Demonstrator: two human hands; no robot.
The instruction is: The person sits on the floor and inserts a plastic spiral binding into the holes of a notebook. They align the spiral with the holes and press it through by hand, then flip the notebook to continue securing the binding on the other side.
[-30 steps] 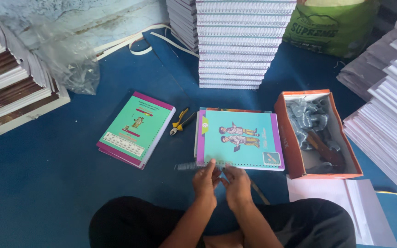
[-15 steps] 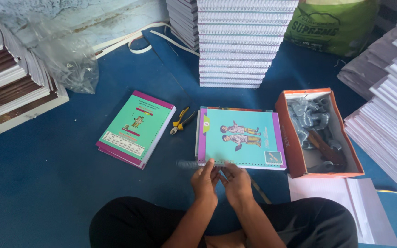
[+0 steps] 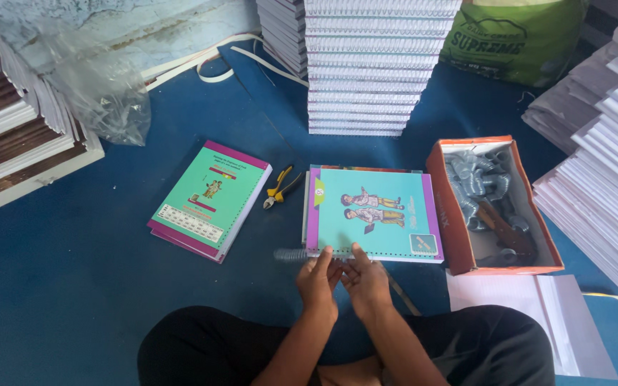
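Fingers [image 3: 327,259] of the left hand [image 3: 317,280] pinched narrow on the metal spiral coil [image 3: 292,254], at the near edge of the teal notebook [image 3: 373,213]. Fingers [image 3: 359,254] of the right hand [image 3: 366,284] likewise drawn close together, tips pressed to that same near edge, just beside the left hand (whether gripping the coil itself or only the page edge, cannot tell). Both hands palm-down, knuckles up, wrists nearly touching, forearms rising from between crossed legs in black trousers [image 3: 202,343]. Coil lying along the notebook's near edge, its free end jutting out to the left past the purple margin and blurred.

Notebook flat on the blue floor [image 3: 73,286], cover up, with two cartoon figures on teal and a purple band at either side. To its left, just beside, yellow-handled pliers [image 3: 280,187], jaws toward the person. Further left, a second notebook [image 3: 209,200] with a green cover and purple trim, turned at an angle. To the right, touching or nearly touching the teal notebook, an orange cardboard box [image 3: 452,214] holding a heap of silvery coils and a dark tool. White sheets [image 3: 523,307] on the floor just below the box. Straight ahead, a tall stack of bound notebooks [image 3: 380,64]; more stacked paper [image 3: 602,179] at the right edge and at the left [image 3: 8,136]. Crumpled clear plastic bag [image 3: 101,93] up left, green sack [image 3: 516,39] up right.
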